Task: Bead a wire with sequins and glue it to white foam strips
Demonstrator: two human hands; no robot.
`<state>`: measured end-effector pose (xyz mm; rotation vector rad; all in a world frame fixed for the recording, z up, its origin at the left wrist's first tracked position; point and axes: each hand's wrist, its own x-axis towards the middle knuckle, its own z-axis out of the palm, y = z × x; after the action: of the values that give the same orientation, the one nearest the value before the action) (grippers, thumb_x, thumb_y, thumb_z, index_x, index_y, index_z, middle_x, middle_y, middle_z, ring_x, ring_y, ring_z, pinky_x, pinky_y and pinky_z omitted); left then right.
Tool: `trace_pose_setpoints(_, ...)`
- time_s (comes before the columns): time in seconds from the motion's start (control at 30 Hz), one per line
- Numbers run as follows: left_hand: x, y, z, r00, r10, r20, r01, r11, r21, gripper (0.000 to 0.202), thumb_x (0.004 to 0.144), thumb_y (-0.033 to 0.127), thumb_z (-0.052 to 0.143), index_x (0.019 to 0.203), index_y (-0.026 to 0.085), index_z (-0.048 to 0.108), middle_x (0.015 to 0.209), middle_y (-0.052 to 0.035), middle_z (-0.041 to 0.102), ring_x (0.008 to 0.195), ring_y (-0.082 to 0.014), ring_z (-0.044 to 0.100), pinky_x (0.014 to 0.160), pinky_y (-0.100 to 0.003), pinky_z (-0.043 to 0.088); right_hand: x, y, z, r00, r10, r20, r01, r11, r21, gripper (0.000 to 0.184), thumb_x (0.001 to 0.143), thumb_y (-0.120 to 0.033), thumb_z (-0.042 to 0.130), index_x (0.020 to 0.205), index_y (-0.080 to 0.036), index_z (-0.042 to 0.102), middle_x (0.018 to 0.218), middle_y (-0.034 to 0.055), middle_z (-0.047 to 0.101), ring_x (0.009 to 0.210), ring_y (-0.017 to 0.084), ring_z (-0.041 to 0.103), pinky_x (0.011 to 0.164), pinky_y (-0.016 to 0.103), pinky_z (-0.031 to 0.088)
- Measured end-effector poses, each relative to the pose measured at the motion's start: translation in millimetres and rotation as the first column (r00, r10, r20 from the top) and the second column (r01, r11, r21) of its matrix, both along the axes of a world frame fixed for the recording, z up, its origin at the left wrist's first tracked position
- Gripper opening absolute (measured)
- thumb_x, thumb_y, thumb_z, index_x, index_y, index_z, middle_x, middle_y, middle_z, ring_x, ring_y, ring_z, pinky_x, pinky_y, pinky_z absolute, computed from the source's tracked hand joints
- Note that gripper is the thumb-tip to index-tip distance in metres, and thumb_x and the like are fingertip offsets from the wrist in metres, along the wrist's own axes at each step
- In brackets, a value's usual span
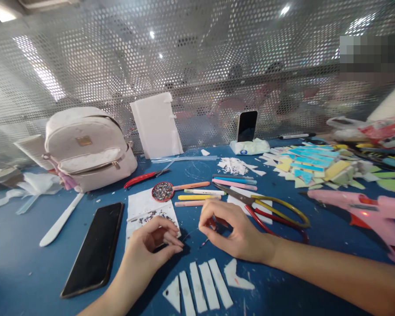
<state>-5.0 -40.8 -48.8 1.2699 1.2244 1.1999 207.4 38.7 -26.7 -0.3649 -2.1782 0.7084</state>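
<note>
Head view shows two bare hands working close together over a blue table (19, 267). The work in hand seems to be putting small shiny pieces on a thin thread (190, 232). I judge it to be at an early point. The thread between the hands looks almost bare, with perhaps one tiny pink piece near its right part. Many sequins (151, 216) lie loose on a white paper (141, 206), and more fill a round red dish (163, 192) behind it. So little seems done and most is left.

The left hand (153, 245) has its fingers curled, and its grip is pressed together at the left end of the thread. It seems to pinch that end, but the thread is very thin and hard to see there. The right hand (232, 232) pinches the right end between thumb and first finger, and something small and reddish shows inside that grip. The thread runs in the short gap between both grips, just above the table. The paper with sequins is just behind the left hand.

White strips (204, 285) lie in a row near the person, in front of the hands. A black phone (95, 248) lies to the left. Scissors (270, 208) lie just behind the right hand, some pens (200, 193) farther back, and a pink glue gun (365, 210) far to the right.
</note>
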Motion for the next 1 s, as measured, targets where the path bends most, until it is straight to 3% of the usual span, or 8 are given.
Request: trace_pose_setpoints(1.0,-2.7,0.7,2.4,0.997,-0.069,0.046,0.069,0.998,-0.004,0.018,0.074,0.008,0.071,0.088,0.016,0.063,0.076,0.0002,0.065,0.072,-0.0137,0.068,0.074,-0.025,0.055,1.1,0.5,-1.2,1.0,-0.011,0.021,0.012,1.0,-0.029,0.009,0.088,-0.014,0.053,0.08,-0.018,0.055,0.073,-0.0001,0.056,0.063,0.011,0.045,0.058,0.025,0.04)
